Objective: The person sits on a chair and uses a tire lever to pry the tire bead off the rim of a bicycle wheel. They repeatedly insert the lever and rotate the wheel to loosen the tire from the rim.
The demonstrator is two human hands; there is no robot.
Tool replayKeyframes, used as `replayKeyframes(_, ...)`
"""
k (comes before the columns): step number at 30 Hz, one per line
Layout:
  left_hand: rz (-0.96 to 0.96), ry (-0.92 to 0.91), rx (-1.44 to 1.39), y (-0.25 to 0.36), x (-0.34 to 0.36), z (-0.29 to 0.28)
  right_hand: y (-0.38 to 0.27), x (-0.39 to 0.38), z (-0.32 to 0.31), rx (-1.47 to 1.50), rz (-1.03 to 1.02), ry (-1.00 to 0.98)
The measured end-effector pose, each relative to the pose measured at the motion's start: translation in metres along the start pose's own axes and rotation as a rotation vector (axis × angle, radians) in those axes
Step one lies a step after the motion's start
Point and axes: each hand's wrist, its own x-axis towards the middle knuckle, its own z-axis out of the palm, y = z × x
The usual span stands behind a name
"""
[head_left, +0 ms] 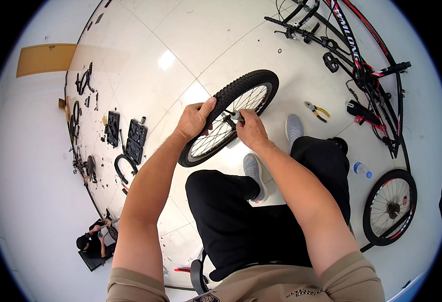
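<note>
My left hand (196, 120) grips the black tyre of a spoked bicycle wheel (252, 77), which is held tilted above my legs and shoes. Its thumb lies over the tread and some fingertips show behind the rim. My right hand (252, 130) is closed on a small grey tool or fitting (237, 116) at the hub (227, 119); exactly what it is, and how far it sits on the axle, I cannot make out.
Bike frame (362, 75) at upper right; yellow-handled pliers (317, 111), bottle (361, 168) and another wheel (390, 207) to my right. Open tool cases (136, 141), scattered bike parts at left. A co-worker (91, 243) is at lower left; a wooden door (42, 59) behind.
</note>
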Motion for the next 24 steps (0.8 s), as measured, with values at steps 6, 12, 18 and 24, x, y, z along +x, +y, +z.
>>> replayKeyframes(6, -0.003, 0.025, 0.012, -0.001, 0.003, -0.005, 0.013, 0.003, -0.003, -0.036, 0.163, -0.042)
replayKeyframes(12, 0.001, 0.07, 0.03, -0.005, -0.005, -0.003, 0.018, -0.007, -0.006, 0.158, 0.425, 0.04)
replayKeyframes(18, -0.013, 0.058, 0.032, -0.003, -0.012, 0.001, -0.001, -0.012, -0.015, 0.373, 0.536, -0.019)
replayKeyframes(24, 0.028, 0.081, 0.021, -0.011, -0.015, 0.003, -0.062, -0.018, -0.053, 0.714, 0.561, 0.044)
